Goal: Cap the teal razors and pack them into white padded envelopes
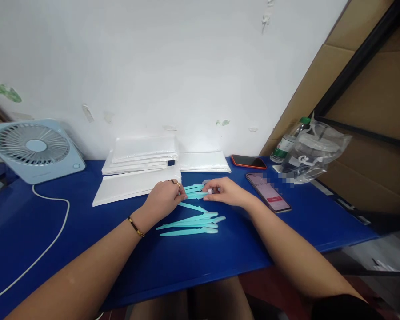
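A teal eyebrow razor (196, 195) stretches between my two hands, above the blue tabletop. My left hand (166, 198), with a ring and a bracelet, pinches its left end. Closed at its right end is my right hand (225, 192); a small whitish piece (210, 191) shows between the fingers, too small to make out. Just behind lies another teal razor (194, 188), partly hidden by the hands. Several more eyebrow razors (188, 232) with pale, translucent ends lie in a loose fan nearer to me, some overlapping.
White padded envelopes (136, 184) are stacked against the wall, with more envelopes (205, 162) beside them. A blue fan (36, 146) stands left, its white cable (66, 213) trailing forward. On the right are two phones (249, 161) (268, 192), a bottle (288, 142) and a bagged cup (315, 149).
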Available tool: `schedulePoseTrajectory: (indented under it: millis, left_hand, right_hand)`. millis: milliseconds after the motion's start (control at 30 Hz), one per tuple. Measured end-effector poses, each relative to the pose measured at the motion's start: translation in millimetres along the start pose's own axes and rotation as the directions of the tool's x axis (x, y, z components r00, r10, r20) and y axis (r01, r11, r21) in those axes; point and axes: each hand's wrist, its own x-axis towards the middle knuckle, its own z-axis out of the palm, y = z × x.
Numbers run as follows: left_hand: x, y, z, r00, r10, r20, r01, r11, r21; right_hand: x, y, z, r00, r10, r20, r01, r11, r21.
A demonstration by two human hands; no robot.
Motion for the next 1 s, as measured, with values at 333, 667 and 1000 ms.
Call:
schedulePoseTrajectory:
  millis: [333,667,1000]
  left_hand:
    - [1,-8,0.6,0.999,-0.024,-0.032,0.025,1.0,0.018]
    - [1,1,12.7,0.998,0.048,-0.042,-0.049,0.998,-0.032]
    - [-7,9,7.4,0.98,0.186,0.075,-0.175,0.976,-0.132]
  right_hand:
    - [-3,11,-16,0.986,0.152,-0.065,-0.156,0.986,-0.059]
    - [-12,-20,-10,0.943,-0.077,0.325,0.107,0.991,-0.078]
    - [-7,-11,-4,0.991,-0.068,0.117,0.076,0.995,-0.071]
